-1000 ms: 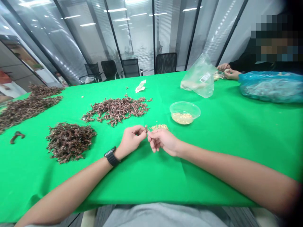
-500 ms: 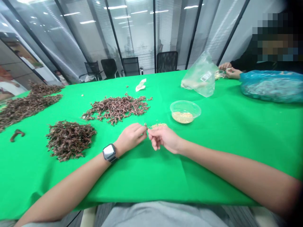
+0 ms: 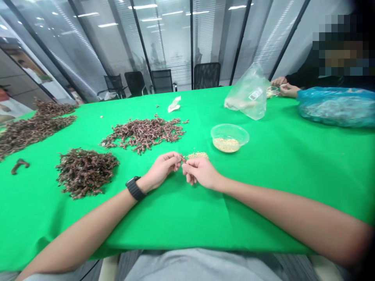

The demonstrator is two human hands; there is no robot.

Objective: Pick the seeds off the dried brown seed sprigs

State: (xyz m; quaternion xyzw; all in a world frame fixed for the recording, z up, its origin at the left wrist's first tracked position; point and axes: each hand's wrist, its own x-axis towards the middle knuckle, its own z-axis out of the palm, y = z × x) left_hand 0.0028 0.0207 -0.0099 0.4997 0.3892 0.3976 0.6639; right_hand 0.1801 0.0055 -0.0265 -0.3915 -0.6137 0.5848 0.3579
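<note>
Left hand [image 3: 163, 168] and right hand [image 3: 204, 172] pinching one small brown stalk [image 3: 183, 158] between them, pale grains [image 3: 198, 155] just beyond.

Brown stalks [image 3: 146, 132], golden grains [image 3: 198, 155], green cloth [image 3: 263, 168]

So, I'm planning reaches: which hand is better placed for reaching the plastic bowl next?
Probably the right hand: it is closer to the plastic bowl, while the left hand is farther away. Both pinch a brown piece.
</note>
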